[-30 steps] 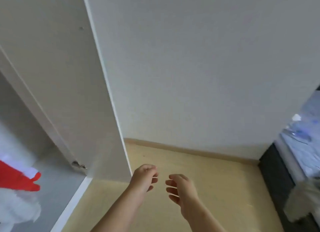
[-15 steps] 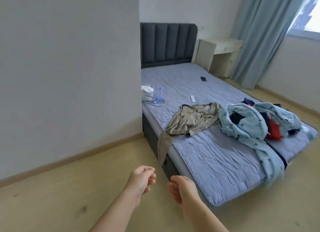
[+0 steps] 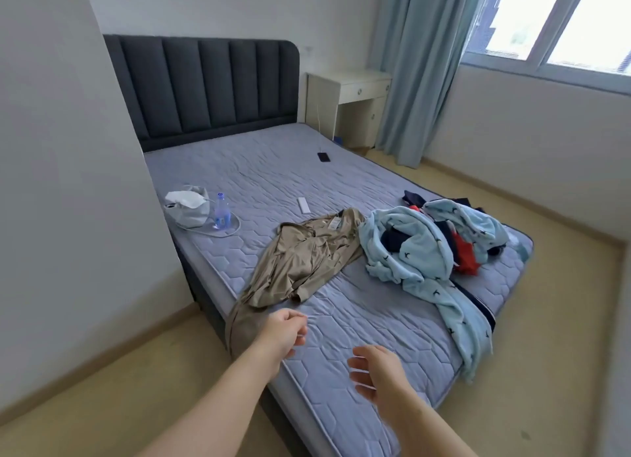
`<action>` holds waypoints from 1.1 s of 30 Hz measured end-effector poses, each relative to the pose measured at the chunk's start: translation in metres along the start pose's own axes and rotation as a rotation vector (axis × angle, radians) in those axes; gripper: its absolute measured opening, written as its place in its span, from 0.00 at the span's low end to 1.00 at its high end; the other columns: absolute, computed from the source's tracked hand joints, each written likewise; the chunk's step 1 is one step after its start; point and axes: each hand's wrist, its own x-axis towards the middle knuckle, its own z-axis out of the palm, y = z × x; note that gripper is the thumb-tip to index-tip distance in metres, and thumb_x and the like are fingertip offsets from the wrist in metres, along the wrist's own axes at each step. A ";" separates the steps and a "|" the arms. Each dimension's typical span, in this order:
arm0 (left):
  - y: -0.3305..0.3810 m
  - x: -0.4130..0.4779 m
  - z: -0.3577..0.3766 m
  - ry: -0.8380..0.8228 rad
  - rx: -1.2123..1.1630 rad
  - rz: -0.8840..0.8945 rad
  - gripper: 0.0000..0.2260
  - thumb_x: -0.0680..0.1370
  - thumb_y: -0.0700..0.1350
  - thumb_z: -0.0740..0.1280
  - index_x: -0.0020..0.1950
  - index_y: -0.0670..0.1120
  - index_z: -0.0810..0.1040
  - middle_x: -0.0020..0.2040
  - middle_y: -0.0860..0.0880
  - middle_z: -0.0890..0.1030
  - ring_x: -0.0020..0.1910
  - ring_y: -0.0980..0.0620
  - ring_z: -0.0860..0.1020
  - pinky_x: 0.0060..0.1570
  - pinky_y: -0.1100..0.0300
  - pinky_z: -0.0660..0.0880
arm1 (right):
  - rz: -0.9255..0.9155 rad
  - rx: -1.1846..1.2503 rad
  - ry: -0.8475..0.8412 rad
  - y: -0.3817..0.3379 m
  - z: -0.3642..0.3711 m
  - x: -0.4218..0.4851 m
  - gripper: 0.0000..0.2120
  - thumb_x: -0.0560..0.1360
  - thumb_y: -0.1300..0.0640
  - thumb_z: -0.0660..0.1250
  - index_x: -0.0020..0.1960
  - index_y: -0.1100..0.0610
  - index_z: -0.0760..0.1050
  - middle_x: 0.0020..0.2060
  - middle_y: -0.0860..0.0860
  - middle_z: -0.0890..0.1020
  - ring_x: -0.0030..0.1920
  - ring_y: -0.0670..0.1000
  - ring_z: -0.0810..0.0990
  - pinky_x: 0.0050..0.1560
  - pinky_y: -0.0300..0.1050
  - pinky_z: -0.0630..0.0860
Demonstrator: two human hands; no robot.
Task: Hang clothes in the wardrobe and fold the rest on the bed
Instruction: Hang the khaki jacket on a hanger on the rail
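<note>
Both your hands are out in front of you over the near corner of the bed (image 3: pixel 273 169), and neither holds anything. Your left hand (image 3: pixel 285 333) has its fingers loosely curled and hovers just beside the tail of the tan shirt (image 3: pixel 304 262). I cannot tell whether it touches the cloth. Your right hand (image 3: pixel 375 374) hangs released, fingers relaxed, above bare mattress.

The tan shirt lies crumpled near the bed's left edge, one end drooping over the side towards the floor. To its right, a light blue fleece robe (image 3: pixel 416 251) is heaped together with a red garment (image 3: pixel 466 255) and dark navy clothes (image 3: pixel 396 239). One end of the robe trails off the foot of the bed.
</note>
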 end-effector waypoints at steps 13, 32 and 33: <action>0.065 0.215 0.062 0.155 0.383 -0.025 0.13 0.76 0.35 0.59 0.34 0.47 0.74 0.34 0.46 0.78 0.36 0.47 0.75 0.44 0.55 0.77 | 0.171 0.007 0.007 -0.128 -0.025 0.187 0.07 0.76 0.66 0.59 0.39 0.60 0.71 0.31 0.56 0.75 0.27 0.53 0.69 0.31 0.39 0.62; -0.056 0.511 0.056 0.222 1.185 0.049 0.28 0.76 0.52 0.63 0.73 0.58 0.54 0.74 0.49 0.53 0.71 0.45 0.57 0.65 0.51 0.63 | 0.243 -0.320 -0.028 -0.092 0.034 0.473 0.07 0.75 0.65 0.61 0.38 0.61 0.70 0.29 0.55 0.74 0.26 0.51 0.68 0.29 0.37 0.61; -0.068 0.528 0.057 0.205 1.218 0.058 0.32 0.76 0.52 0.64 0.74 0.57 0.50 0.75 0.48 0.48 0.73 0.44 0.53 0.68 0.49 0.60 | 0.247 -0.317 -0.013 -0.084 0.039 0.488 0.07 0.75 0.66 0.61 0.38 0.61 0.70 0.29 0.55 0.74 0.26 0.51 0.68 0.29 0.37 0.62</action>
